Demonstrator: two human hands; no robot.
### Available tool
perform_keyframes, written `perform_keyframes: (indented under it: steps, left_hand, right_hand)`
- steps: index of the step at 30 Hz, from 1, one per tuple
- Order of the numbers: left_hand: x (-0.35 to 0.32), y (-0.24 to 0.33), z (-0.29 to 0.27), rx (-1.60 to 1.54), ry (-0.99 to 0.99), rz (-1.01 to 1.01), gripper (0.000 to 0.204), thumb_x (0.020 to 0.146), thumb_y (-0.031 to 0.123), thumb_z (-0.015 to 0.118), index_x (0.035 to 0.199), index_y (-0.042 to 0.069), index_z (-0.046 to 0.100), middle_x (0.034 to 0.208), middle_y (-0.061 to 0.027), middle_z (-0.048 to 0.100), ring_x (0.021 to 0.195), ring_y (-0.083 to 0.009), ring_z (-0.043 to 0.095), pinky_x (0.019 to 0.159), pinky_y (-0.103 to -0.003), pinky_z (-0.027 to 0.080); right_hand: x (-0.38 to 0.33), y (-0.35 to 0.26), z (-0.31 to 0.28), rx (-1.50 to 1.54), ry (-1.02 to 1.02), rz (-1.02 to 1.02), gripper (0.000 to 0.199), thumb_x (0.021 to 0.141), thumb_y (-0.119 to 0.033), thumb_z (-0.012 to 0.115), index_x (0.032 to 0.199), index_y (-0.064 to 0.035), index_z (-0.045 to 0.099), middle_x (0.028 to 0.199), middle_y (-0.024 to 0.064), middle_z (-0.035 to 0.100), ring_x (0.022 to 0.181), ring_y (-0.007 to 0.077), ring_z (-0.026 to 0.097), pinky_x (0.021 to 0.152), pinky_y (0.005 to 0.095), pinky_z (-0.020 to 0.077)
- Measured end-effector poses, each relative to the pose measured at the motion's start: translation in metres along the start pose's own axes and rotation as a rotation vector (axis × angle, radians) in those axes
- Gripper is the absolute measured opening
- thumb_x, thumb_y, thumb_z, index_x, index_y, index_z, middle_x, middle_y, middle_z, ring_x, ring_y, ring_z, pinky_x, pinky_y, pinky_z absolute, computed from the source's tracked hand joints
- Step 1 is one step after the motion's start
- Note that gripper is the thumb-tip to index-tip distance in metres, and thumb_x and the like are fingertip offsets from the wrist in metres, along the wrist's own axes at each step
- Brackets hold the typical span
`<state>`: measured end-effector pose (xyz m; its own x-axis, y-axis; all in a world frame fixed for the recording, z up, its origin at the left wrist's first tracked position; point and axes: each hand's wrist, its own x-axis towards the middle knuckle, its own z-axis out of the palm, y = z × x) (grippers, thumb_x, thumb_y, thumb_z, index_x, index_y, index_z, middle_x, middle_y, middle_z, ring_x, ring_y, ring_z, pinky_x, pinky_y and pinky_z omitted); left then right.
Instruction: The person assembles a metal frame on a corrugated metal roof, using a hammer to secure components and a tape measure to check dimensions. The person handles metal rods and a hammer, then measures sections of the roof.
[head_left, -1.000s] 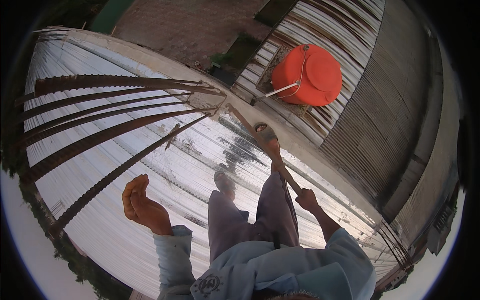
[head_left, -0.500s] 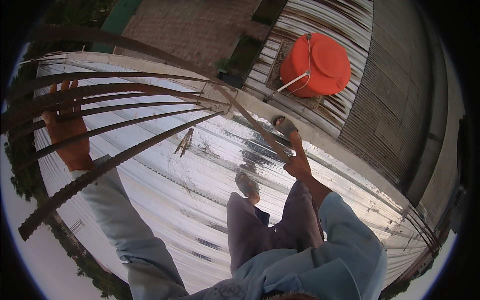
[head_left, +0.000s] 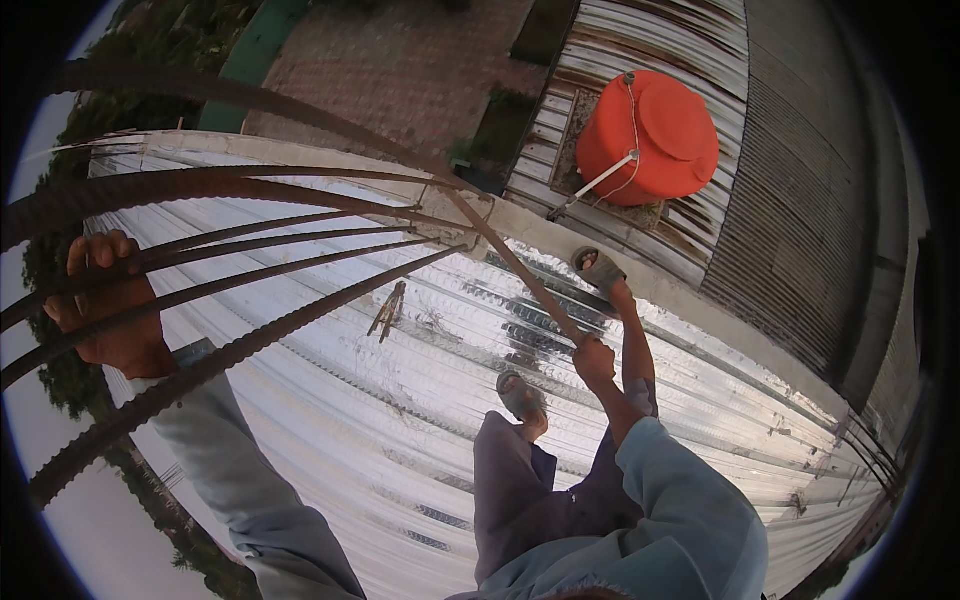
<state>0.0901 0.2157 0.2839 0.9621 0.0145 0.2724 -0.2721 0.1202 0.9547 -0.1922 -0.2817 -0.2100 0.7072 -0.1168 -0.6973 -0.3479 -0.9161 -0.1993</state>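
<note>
Brown bar (head_left: 519, 268) in right hand (head_left: 595, 361)

At upper right, a red tank (head_left: 665, 145) with white pipe (head_left: 593, 187) amid rust-streaked sheeting (head_left: 690, 25), beside grey corrugated roofing (head_left: 800, 180); at top, brick paving (head_left: 390, 80) next to a green strip (head_left: 265, 60).
</note>
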Motion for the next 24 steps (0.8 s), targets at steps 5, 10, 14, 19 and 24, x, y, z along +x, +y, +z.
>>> perform_keyframes:
  steps: [5,10,14,19,24]
  left_hand:
    - [0.002,-0.007,-0.005,-0.15,0.012,0.009,0.073,0.083,0.072,0.057,0.103,0.002,0.063,0.081,-0.0027,0.044,0.081,-0.0194,0.041,0.081,-0.033,0.035]
    - [0.007,-0.009,0.001,-0.148,0.111,-0.027,0.057,0.08,0.062,0.063,0.083,0.005,0.056,0.069,-0.0003,0.043,0.072,-0.0169,0.04,0.074,-0.031,0.036]
    - [0.005,-0.007,-0.002,-0.132,0.035,-0.043,0.049,0.076,0.053,0.068,0.078,0.007,0.052,0.068,-0.0006,0.045,0.068,-0.0165,0.042,0.072,-0.032,0.039]
    - [-0.002,-0.013,0.004,-0.186,-0.048,-0.044,0.045,0.078,0.051,0.062,0.077,0.007,0.052,0.068,-0.0006,0.046,0.071,-0.0162,0.043,0.075,-0.031,0.04]
    - [0.004,-0.004,-0.007,-0.138,-0.063,-0.059,0.044,0.081,0.05,0.062,0.078,0.008,0.051,0.069,-0.0006,0.043,0.074,-0.017,0.042,0.08,-0.031,0.04]
  right_hand:
    - [0.019,0.01,0.02,-0.064,0.214,0.021,0.022,0.085,-0.015,0.06,0.102,-0.0002,0.056,0.099,0.0173,0.065,0.091,0.0337,0.07,0.071,0.0484,0.0595]
    - [0.031,0.017,0.051,-0.15,0.41,0.026,0.016,0.084,-0.015,0.062,0.095,-0.006,0.057,0.094,0.012,0.064,0.082,0.0301,0.07,0.067,0.0476,0.0583]
    - [0.038,0.024,0.082,-0.081,0.435,0.012,0.018,0.083,-0.018,0.062,0.095,-0.0062,0.058,0.09,0.0109,0.064,0.081,0.0301,0.07,0.064,0.0483,0.0576]
    - [0.066,0.036,0.091,0.091,0.231,0.046,0.027,0.085,-0.024,0.068,0.101,-0.0044,0.059,0.101,0.0154,0.067,0.087,0.0334,0.071,0.065,0.0499,0.0578]
    - [0.08,0.032,0.118,-0.013,0.397,0.056,0.026,0.083,-0.021,0.067,0.103,-0.0059,0.059,0.098,0.0153,0.067,0.082,0.0364,0.07,0.066,0.0506,0.0579]
